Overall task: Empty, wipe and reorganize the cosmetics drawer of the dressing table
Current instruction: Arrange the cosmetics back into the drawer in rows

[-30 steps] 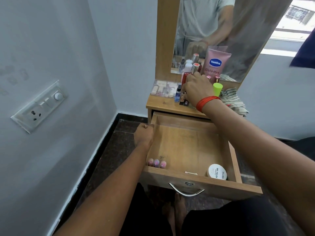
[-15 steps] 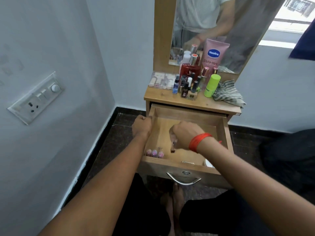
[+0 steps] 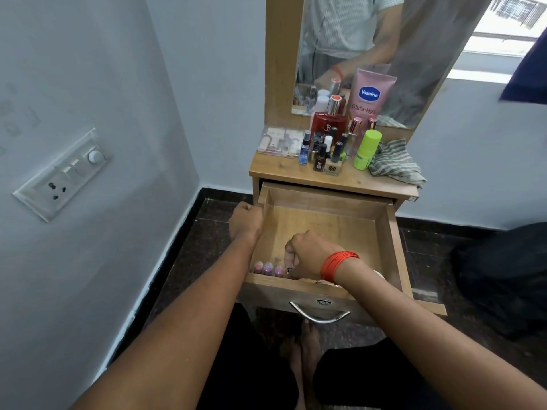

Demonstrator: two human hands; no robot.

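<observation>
The wooden drawer (image 3: 393,232) of the dressing table stands pulled out. My left hand (image 3: 246,221) grips its left wall near the back. My right hand (image 3: 310,254), with a red wristband, is low inside the drawer near the front and pinches a small dark bottle (image 3: 289,266) beside three pink-capped bottles (image 3: 268,268) in the front left corner. A white round jar (image 3: 380,275) is almost hidden behind my right wrist. On the tabletop (image 3: 278,168) stand several cosmetics: a red perfume bottle (image 3: 328,122), a pink Vaseline tube (image 3: 368,96), a green roll-on (image 3: 367,150) and nail polishes (image 3: 331,161).
A striped cloth (image 3: 396,162) lies at the right end of the tabletop. A clear palette case (image 3: 279,142) leans at the back left. The mirror (image 3: 414,54) rises behind. A wall with a switch plate (image 3: 63,173) is close on the left. My bare feet (image 3: 302,347) are below the drawer handle (image 3: 319,315).
My right hand left the cosmetics on the tabletop, came down into the drawer holding a small dark bottle, and lowered it beside the pink-capped bottles. My left hand stayed on the drawer wall.
</observation>
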